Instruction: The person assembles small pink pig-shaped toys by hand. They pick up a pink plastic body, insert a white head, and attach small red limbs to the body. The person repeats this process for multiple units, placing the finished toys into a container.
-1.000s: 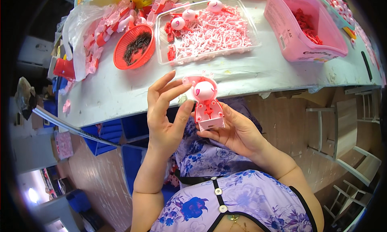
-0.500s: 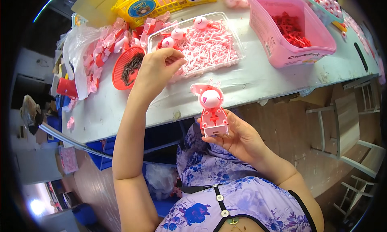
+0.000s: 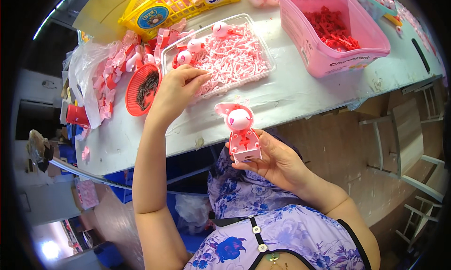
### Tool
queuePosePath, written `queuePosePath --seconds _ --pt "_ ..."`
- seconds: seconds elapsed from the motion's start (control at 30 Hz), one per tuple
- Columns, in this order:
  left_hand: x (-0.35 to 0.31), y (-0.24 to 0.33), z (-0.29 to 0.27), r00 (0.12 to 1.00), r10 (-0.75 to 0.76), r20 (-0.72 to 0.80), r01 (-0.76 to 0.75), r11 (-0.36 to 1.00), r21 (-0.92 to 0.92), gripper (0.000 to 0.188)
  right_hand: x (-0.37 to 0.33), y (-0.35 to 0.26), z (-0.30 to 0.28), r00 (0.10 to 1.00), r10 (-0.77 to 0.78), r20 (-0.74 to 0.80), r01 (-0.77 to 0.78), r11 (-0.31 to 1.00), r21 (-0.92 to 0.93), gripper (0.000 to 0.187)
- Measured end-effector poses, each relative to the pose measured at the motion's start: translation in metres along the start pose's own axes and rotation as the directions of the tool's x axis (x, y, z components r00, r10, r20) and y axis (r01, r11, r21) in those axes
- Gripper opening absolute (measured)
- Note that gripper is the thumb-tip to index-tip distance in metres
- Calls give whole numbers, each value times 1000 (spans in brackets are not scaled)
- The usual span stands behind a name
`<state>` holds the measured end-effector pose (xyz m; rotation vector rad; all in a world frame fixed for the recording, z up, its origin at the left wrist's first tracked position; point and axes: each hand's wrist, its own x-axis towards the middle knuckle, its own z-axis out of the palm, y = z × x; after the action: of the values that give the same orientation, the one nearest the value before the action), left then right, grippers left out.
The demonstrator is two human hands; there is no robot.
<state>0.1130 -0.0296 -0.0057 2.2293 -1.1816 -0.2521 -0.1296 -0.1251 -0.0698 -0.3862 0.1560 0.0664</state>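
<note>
Right hand (image 3: 282, 159) has the toy (image 3: 237, 152), fingers wrapped on its base, thumb along its right side. Toy's about upright, open face to me, in line with the table's (image 3: 291, 101) near edge. My worry: the white head (image 3: 239, 120) and red insert (image 3: 244, 140) may just be resting in there, so a tilt or bump could spill them. Slack grip drops the lot in the lap.

Left hand (image 3: 176, 89) is over the near-left corner of the tray (image 3: 256, 77), fingertips pressed together. Can't tell if a stick's pinched between; they're too small. Sticks (image 3: 239, 58) look tangled, so a grab could drag out extras. Left forearm (image 3: 152, 157) passes close to the red basket (image 3: 131, 98); a knock could scatter its dark bits (image 3: 148, 89).

Hidden: toy's back, right fingertips, tray's near-left corner under the hand. Yellow basket (image 3: 181, 17) and pink bin (image 3: 338, 65), toward the table's far edge, are cut off up top.
</note>
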Motion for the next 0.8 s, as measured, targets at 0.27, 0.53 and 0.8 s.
queuePosePath --seconds 0.27,0.53,0.8 --pt "-37 38 -1 992 -99 -84 51 892 -450 13 3 -1 4 999 21 46 -24 998 65 43" --pt "-82 77 25 982 139 -128 -169 947 -274 16 8 7 7 997 -75 34 73 996 54 38" --pt "-89 68 33 976 113 -185 -154 962 -225 17 11 14 11 994 -112 -1 112 992 58 31"
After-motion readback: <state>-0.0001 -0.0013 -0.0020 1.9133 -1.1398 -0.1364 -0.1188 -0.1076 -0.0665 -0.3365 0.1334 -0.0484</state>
